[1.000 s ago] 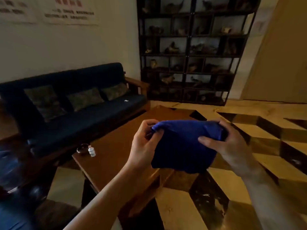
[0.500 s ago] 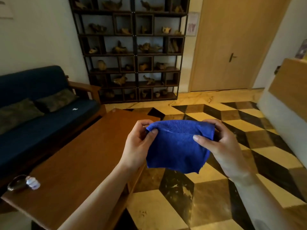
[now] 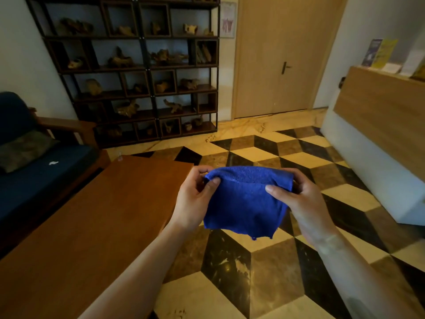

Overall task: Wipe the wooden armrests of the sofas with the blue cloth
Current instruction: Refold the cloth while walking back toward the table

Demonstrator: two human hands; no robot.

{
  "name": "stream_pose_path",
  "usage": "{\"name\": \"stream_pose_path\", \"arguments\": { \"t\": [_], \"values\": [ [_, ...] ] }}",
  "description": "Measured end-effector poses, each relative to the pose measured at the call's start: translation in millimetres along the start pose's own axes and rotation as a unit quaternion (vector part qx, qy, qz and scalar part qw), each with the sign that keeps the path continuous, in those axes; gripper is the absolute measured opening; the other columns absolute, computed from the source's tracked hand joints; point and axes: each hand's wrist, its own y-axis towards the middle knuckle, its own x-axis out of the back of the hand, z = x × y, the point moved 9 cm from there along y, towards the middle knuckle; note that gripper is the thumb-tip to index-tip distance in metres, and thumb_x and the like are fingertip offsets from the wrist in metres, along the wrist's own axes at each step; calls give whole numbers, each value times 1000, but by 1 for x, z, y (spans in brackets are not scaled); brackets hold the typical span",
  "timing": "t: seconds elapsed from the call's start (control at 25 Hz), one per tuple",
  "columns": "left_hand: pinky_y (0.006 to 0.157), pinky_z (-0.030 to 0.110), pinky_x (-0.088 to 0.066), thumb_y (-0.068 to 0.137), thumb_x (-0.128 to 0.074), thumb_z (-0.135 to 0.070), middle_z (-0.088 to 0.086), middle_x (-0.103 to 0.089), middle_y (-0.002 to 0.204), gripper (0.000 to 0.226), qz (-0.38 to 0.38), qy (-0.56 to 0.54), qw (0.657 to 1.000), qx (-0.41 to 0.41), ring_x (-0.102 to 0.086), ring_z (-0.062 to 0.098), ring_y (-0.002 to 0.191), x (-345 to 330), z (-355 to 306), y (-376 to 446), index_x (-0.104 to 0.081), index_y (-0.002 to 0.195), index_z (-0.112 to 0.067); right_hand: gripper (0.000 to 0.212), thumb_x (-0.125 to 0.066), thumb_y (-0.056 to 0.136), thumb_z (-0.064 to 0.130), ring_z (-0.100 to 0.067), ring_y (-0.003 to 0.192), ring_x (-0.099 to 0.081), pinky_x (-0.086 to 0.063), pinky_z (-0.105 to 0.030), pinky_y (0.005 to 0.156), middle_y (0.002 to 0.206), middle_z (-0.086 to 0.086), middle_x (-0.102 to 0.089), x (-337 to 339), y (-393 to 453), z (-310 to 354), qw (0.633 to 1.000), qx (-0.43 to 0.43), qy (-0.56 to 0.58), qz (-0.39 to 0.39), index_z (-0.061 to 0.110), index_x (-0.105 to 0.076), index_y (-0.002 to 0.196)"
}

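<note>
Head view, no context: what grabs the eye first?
The blue cloth, centre frame, held up over the checkered floor, its top corners pinched by the left hand and right hand. Next, the wooden coffee table at lower left, and the dark shelf unit of ornaments against the back wall.

Lounge or reception-type room: dark blue sofa (image 3: pixel 34 166) with wooden armrest (image 3: pixel 66 124) at left, long wooden coffee table (image 3: pixel 92 215), dark display shelf (image 3: pixel 147 67) of driftwood-like pieces, wood-fronted counter (image 3: pixel 379 111) with leaflets (image 3: pixel 377 52), closed door (image 3: pixel 280 56), patterned marble floor (image 3: pixel 264 153).
</note>
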Motion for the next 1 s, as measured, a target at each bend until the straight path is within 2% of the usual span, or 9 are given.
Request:
{"name": "stream_pose_path", "arguments": {
  "t": [0.16, 0.28, 0.48, 0.76, 1.0],
  "values": [
    [99, 46, -51, 99, -55, -22, -14, -66, 110, 18, -6, -2, 1000, 4, -62, 7, 105, -41, 19, 65, -58, 109, -37, 34, -75, 79, 18, -20, 101, -67, -55, -40, 91, 104, -4, -71, 34, 65, -22, 1000, -5, -6, 10, 18, -63, 111],
    [100, 48, -49, 100, -54, -22, -19, -66, 108, 18, -4, -7, 1000, 22, -62, 5, 105, -73, 29, 114, -57, 110, -36, 31, -76, 80, 18, -18, 101, -67, -55, -40, 91, 102, -2, -71, 60, 121, -31, 1000, -1, -22, 19, 22, -64, 108],
    [100, 47, -50, 100, -53, -23, -18, -65, 112, 20, -8, -7, 999, 33, -62, 5, 107, -112, 44, 189, -57, 113, -37, 34, -76, 79, 21, -18, 106, -65, -53, -39, 93, 107, -1, -70, 92, 208, -52, 999, -6, -19, 31, 23, -63, 110],
    [96, 39, -50, 99, -54, -20, -20, -66, 107, 20, -35, -8, 999, 35, -62, -1, 101, -126, 77, 295, -56, 114, -33, 30, -76, 80, 17, -5, 99, -65, -50, -23, 81, 103, 7, -70, 90, 324, -83, 999, -3, -12, 34, 24, -63, 107],
    [91, 29, -48, 98, -53, -17, -14, -67, 106, 19, -37, -31, 999, 18, -63, 0, 99, -124, 108, 408, -56, 111, -31, 30, -76, 80, 20, -11, 103, -65, -52, -32, 89, 103, 9, -70, 75, 439, -110, 999, -2, -24, 30, 28, -63, 106]
  ]
}}
